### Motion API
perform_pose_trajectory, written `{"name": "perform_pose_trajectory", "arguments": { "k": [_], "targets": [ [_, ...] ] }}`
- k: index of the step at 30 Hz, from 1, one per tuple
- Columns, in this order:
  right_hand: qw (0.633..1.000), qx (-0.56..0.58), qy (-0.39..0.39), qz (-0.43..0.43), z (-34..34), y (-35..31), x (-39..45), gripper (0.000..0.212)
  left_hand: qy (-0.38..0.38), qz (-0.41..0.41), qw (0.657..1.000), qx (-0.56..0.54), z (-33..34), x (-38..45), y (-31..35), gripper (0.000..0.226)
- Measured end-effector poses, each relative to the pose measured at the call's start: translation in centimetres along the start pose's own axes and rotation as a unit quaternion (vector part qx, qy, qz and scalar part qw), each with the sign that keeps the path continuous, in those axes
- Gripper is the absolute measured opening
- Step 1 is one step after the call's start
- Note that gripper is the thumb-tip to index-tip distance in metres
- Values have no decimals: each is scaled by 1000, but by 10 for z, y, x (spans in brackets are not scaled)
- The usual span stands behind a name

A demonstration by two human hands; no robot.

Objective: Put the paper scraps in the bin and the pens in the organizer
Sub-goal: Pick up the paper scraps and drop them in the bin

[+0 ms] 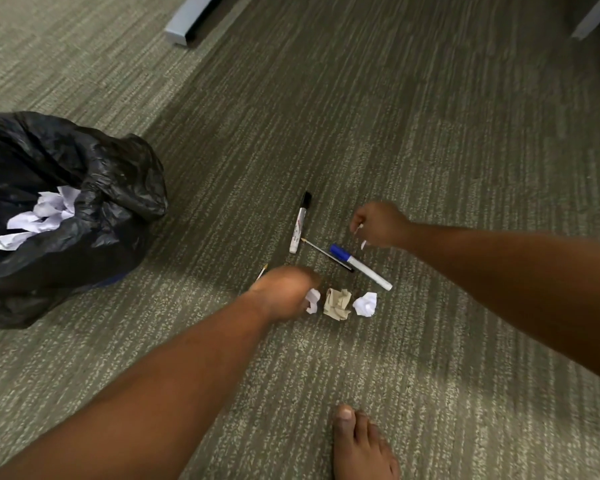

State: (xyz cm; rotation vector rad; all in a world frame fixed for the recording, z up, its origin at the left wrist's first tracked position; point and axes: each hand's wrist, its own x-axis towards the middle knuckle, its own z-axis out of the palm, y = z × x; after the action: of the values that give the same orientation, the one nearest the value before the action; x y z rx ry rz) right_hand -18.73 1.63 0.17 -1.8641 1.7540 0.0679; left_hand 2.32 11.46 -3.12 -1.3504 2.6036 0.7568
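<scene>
On the carpet (430, 150), the left hand (284, 292) was curled around a small white paper scrap (313, 300), with its fingers closed over most of it. The right hand (378, 225) hung above the pens in a loose fist, bits of white paper (361, 237) peeping from it, though how firmly it gripped I cannot tell.

Taking the brown crumpled paper (338, 304) as the landmark: a white crumpled ball (365, 304) lay just beside it on the side away from the bin, and the held scrap was close on its bin side. Beyond it lay a blue-capped marker (361, 266), a thin ballpoint (326, 253) touching or crossing the marker, and a black-capped marker (299, 225) farther off. A pencil tip (262, 271) showed past the left hand. The bin (84, 220), lined with a black bag and already holding white paper, stood well apart from it. No organizer was visible.

The scraps looked featherlight and crushable, so probably best pinched whole. The markers seemed rigid and smooth, likely to roll; a grip at mid-barrel would probably suit.
</scene>
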Motion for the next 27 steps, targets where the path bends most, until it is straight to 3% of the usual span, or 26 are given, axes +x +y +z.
{"name": "perform_pose_trajectory", "arguments": {
  "k": [7,12,14,19,23,27],
  "targets": [
    [995,87,7,-51,-29,-78,3,17,179,-78,979,-62,-59,-13,-23,9],
    [986,105,32,-124,-58,-160,6,19,367,-114,921,-57,-129,-45,-53,17],
    [982,101,52,-151,-68,-195,6,19,406,-124,904,-53,-152,-64,-67,8],
    [960,110,100,-237,-79,-287,0,18,500,-185,844,-54,-190,-127,-104,8],
    [939,125,100,-303,-64,-359,-14,26,520,-272,809,-28,-201,-184,-140,15],
    [926,60,66,-366,-40,-404,-28,29,431,-386,816,2,-197,-225,-169,34]
  ]
}}
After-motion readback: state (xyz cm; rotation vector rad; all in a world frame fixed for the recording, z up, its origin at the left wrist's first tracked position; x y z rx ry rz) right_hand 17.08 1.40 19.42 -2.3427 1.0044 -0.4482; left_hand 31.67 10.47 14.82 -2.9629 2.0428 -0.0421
